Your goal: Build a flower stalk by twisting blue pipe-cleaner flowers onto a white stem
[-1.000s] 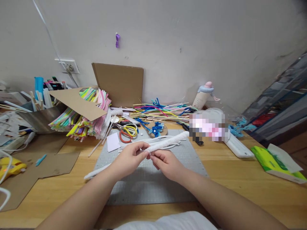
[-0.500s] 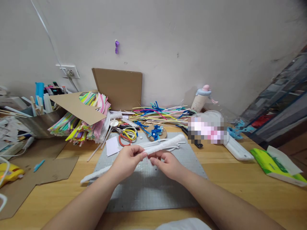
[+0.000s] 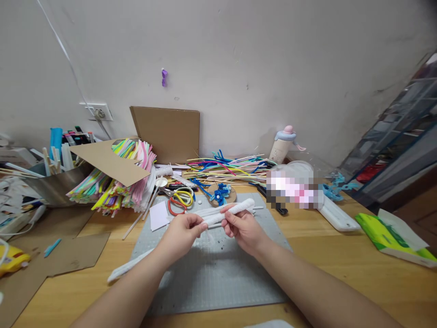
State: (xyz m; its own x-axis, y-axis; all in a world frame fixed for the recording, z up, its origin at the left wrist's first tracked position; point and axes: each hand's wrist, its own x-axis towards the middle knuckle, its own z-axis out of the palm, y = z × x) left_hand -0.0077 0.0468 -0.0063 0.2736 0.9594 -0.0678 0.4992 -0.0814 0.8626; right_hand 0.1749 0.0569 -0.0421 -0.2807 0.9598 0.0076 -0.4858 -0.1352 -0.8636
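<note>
Both hands hold a white rod wrapped in fuzzy pipe cleaner (image 3: 239, 208) above a grey cutting mat (image 3: 211, 269). My left hand (image 3: 180, 232) pinches the rod's near end, and a loose white pipe cleaner tail (image 3: 126, 269) trails from under it down to the left. My right hand (image 3: 242, 228) grips the wrapped part of the rod with thumb and fingers around it. The rod's far end points up and to the right.
Behind the mat lie scissors (image 3: 179, 198), a white card (image 3: 159, 215), a blue pipe-cleaner flower on a cardboard disc (image 3: 221, 193) and loose coloured pipe cleaners (image 3: 228, 166). A big pipe-cleaner bundle (image 3: 116, 182) sits left under cardboard. A tissue pack (image 3: 392, 234) lies right, a bottle (image 3: 282, 145) behind.
My right hand has slid up along the rod toward its far end. The rod now sits a little lower and nearer. The camera has tilted, shifting the whole scene slightly.
</note>
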